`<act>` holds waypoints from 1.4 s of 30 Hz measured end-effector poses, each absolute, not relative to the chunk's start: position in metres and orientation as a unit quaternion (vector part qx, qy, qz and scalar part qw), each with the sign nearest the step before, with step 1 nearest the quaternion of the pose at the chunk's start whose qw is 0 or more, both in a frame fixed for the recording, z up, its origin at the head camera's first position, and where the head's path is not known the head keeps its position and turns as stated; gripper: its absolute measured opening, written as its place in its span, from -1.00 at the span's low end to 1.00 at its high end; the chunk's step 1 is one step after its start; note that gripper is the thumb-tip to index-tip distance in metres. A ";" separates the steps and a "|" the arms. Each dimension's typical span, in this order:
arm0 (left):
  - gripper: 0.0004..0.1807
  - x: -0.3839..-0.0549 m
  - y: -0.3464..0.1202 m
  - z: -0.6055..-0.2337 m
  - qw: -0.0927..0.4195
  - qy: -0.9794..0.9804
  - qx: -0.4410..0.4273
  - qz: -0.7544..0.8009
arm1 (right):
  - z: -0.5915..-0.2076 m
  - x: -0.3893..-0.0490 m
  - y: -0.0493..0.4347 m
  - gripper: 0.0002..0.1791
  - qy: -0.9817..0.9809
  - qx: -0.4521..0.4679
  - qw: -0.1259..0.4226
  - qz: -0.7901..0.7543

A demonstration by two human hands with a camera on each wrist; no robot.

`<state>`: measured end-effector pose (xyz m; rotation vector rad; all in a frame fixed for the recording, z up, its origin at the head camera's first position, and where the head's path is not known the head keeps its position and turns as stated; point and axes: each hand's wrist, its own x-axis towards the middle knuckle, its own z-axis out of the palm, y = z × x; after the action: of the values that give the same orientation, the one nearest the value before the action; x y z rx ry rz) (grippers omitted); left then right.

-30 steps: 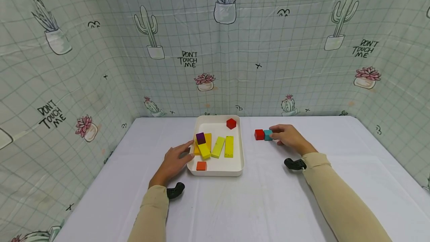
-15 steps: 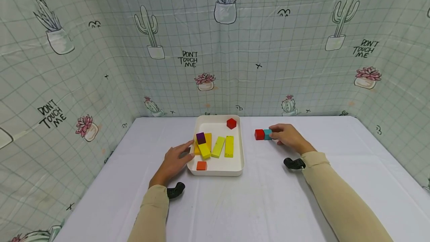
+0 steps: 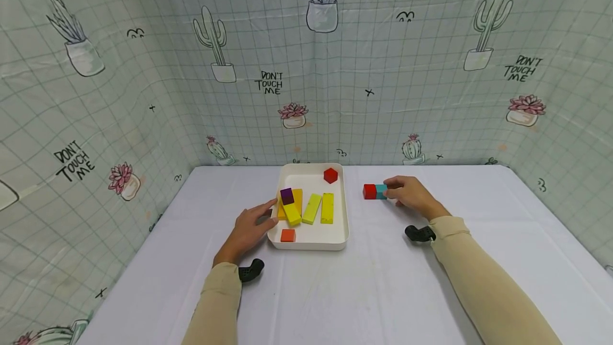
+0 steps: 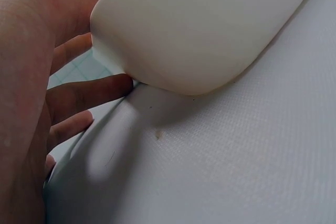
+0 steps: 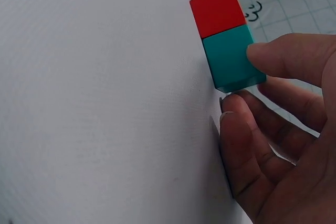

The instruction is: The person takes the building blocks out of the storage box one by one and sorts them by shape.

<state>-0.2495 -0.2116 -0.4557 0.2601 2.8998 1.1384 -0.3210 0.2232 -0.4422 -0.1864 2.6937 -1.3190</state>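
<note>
Beside the white tray (image 3: 311, 245), my left hand (image 3: 246, 230) rests its extended fingers against the outer left wall. In the left wrist view the tray's rounded corner (image 4: 194, 40) hides part of the fingers. To the right of the tray, my right hand (image 3: 411, 195) pinches a teal cube (image 5: 231, 59) between thumb and fingers. That cube lies against a red cube (image 5: 218, 11), face to face, on the white tablecloth. My hand partly covers the teal cube in the head view.
Inside the tray are a dark red hexagonal block (image 3: 330, 175), an orange block (image 3: 288, 235), two yellow-green bars (image 3: 312, 208), and a purple block (image 3: 287, 196) near a yellow bar (image 3: 291, 214) that overlaps an amber piece (image 3: 298, 196). Patterned cloth walls (image 3: 316, 137) stand behind.
The teal cube has turned slightly and now sits more squarely against the red cube. My left hand and the tray stay in place.
</note>
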 end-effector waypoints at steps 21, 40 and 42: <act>-0.35 -0.250 -0.214 -0.456 0.013 0.931 0.077 0.357 | -0.410 -0.323 0.184 -0.51 0.854 -0.082 0.034 -0.513; -0.35 -0.253 -0.215 -0.458 0.010 0.930 0.088 0.357 | -0.397 -0.324 0.091 -0.53 0.813 -0.122 0.101 -0.560; -0.35 -0.253 -0.215 -0.459 0.008 0.930 0.089 0.358 | -0.399 -0.325 0.082 -0.53 0.810 -0.128 0.109 -0.562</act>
<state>-0.2525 -0.2152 -0.4587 0.2770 2.9057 1.1187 -0.3246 0.0818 -0.3989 -0.3752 2.3825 -1.6532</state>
